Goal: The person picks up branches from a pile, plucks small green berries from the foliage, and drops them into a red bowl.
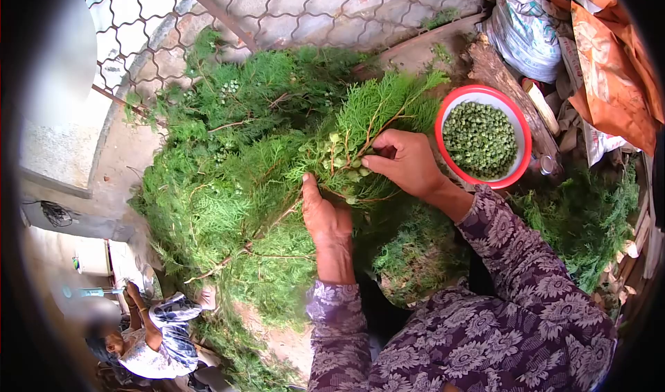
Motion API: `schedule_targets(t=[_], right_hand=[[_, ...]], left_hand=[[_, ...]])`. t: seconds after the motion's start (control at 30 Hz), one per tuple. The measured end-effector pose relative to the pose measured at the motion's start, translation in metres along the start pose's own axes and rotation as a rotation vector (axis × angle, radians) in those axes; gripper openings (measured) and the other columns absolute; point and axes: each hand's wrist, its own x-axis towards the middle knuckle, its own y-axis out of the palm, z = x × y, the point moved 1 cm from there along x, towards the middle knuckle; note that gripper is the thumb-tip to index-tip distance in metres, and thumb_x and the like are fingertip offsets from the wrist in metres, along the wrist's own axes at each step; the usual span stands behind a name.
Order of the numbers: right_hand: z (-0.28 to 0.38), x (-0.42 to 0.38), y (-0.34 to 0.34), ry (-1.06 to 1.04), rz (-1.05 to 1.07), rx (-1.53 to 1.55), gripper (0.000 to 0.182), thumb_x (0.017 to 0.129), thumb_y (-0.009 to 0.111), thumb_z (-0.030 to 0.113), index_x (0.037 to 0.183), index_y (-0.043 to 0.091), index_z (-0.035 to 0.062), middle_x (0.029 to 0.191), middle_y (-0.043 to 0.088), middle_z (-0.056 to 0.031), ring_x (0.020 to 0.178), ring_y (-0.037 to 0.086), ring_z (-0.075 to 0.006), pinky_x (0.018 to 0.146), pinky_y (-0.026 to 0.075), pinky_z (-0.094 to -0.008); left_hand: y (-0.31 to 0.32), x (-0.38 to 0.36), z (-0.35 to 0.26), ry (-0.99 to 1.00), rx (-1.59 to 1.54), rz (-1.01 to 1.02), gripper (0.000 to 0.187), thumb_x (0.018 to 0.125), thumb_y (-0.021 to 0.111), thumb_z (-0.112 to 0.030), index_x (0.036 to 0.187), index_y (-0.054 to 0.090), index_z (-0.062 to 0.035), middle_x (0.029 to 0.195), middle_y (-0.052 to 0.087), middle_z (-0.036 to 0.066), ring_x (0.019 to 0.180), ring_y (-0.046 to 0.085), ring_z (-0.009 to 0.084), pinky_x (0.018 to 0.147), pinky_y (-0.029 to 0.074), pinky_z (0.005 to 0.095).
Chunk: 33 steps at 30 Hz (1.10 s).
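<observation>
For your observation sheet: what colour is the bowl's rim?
Red, around a white inside; bowl, head view.

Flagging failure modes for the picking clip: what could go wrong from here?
The bowl is nearly full and sits at the ledge edge, so a nudge from the right hand may spill it. Picked cones could drop into the branch pile and be lost. The sprig held by the left hand may snap.

Lighting: bright, even daylight; soft, short shadows under the green branches (228,184). Glare: pale paving (291,4) at 12 o'clock is washed out. Distortion: strong fisheye, straight lines bowed. Edges: black vignette all round, heaviest at 9 o'clock. Focus: centre sharp; blurred patches at 10 and 8 o'clock.
</observation>
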Motion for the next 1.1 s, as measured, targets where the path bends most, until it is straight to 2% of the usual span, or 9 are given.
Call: schedule_targets(t=[0.27, 0.33, 0.5, 0.6, 0.77, 0.87, 1.0, 1.07, 1.1], right_hand=[[0.002, 0.006, -0.012, -0.007, 0.056, 0.053, 0.016, 0.072, 0.064, 0.014, 0.075, 0.061, -0.0007, 0.061, 0.058, -0.0079, 0.052, 0.055, -0.0134, 0.05, 0.043, -0.0267], [0.013, 0.011, -0.028, 0.448, 0.269, 0.354, 0.011, 0.076, 0.058, 0.013, 0.08, 0.058, 0.0032, 0.072, 0.059, -0.0067, 0.056, 0.055, -0.0133, 0.049, 0.042, -0.0242], [0.013, 0.005, -0.025, 0.423, 0.413, 0.94, 0.013, 0.079, 0.052, 0.01, 0.091, 0.047, 0.0069, 0.096, 0.054, -0.0086, 0.066, 0.054, -0.0112, 0.05, 0.04, -0.021], [0.007, 0.003, -0.018, 0.442, 0.484, 0.712, 0.012, 0.081, 0.056, 0.012, 0.089, 0.054, 0.0036, 0.072, 0.056, -0.0042, 0.06, 0.052, -0.0096, 0.049, 0.039, -0.0215], [-0.013, -0.003, 0.003, 0.365, 0.351, 0.297, 0.017, 0.081, 0.057, 0.016, 0.083, 0.061, 0.0002, 0.066, 0.058, -0.0038, 0.055, 0.051, -0.009, 0.05, 0.04, -0.0239], [-0.014, -0.002, 0.009, -0.026, 0.112, -0.024, 0.015, 0.076, 0.058, 0.014, 0.076, 0.061, 0.0004, 0.07, 0.059, -0.0147, 0.059, 0.057, -0.0287, 0.054, 0.044, -0.0357], [-0.001, -0.008, 0.006, -0.015, 0.348, -0.277, 0.014, 0.08, 0.057, 0.013, 0.08, 0.059, -0.0014, 0.061, 0.052, -0.0086, 0.054, 0.051, -0.0142, 0.055, 0.043, -0.0269], [0.005, -0.01, 0.008, -0.284, 0.014, -0.179, 0.016, 0.075, 0.057, 0.016, 0.074, 0.058, 0.0009, 0.069, 0.059, -0.0134, 0.065, 0.055, -0.0343, 0.058, 0.044, -0.0384], [0.001, -0.011, 0.01, -0.28, 0.018, -0.176, 0.016, 0.075, 0.057, 0.016, 0.074, 0.058, 0.0009, 0.069, 0.059, -0.0134, 0.065, 0.055, -0.0343, 0.058, 0.044, -0.0384]], left_hand=[[-0.011, 0.007, -0.003, 0.018, 0.027, -0.015, 0.037, 0.089, 0.046, -0.028, 0.115, 0.048, -0.0019, 0.113, 0.054, 0.013, 0.102, 0.052, 0.0262, 0.092, 0.039, 0.0412], [-0.012, 0.008, -0.007, 0.011, 0.004, -0.026, 0.034, 0.089, 0.046, -0.027, 0.114, 0.049, -0.0043, 0.112, 0.055, 0.011, 0.101, 0.052, 0.0256, 0.09, 0.04, 0.0418], [-0.01, 0.008, -0.012, 0.046, 0.032, -0.073, 0.034, 0.09, 0.045, -0.028, 0.115, 0.048, -0.006, 0.11, 0.056, 0.007, 0.095, 0.053, 0.0224, 0.08, 0.042, 0.0351], [-0.005, 0.006, -0.014, 0.064, 0.074, -0.126, 0.029, 0.091, 0.041, -0.029, 0.108, 0.051, -0.0067, 0.102, 0.058, 0.005, 0.082, 0.051, 0.018, 0.065, 0.039, 0.0291], [-0.008, 0.009, -0.014, 0.038, 0.064, -0.132, 0.028, 0.092, 0.04, -0.029, 0.105, 0.051, -0.0063, 0.098, 0.058, 0.006, 0.078, 0.05, 0.0172, 0.06, 0.037, 0.0268], [-0.018, 0.016, -0.013, 0.045, 0.048, -0.082, 0.025, 0.09, 0.044, -0.03, 0.104, 0.05, -0.0098, 0.098, 0.056, 0.002, 0.082, 0.049, 0.0155, 0.058, 0.036, 0.0272], [-0.026, 0.018, -0.015, 0.042, 0.077, -0.083, 0.024, 0.09, 0.045, -0.03, 0.103, 0.048, -0.0093, 0.098, 0.054, 0.003, 0.082, 0.049, 0.0158, 0.058, 0.036, 0.0273], [-0.026, 0.017, -0.015, 0.043, 0.08, -0.079, 0.025, 0.09, 0.046, -0.03, 0.103, 0.048, -0.0093, 0.098, 0.054, 0.003, 0.082, 0.049, 0.0158, 0.057, 0.036, 0.027], [-0.026, 0.015, -0.016, 0.047, 0.082, -0.067, 0.025, 0.09, 0.046, -0.03, 0.103, 0.048, -0.0093, 0.099, 0.054, 0.003, 0.082, 0.049, 0.0158, 0.057, 0.036, 0.0267]])
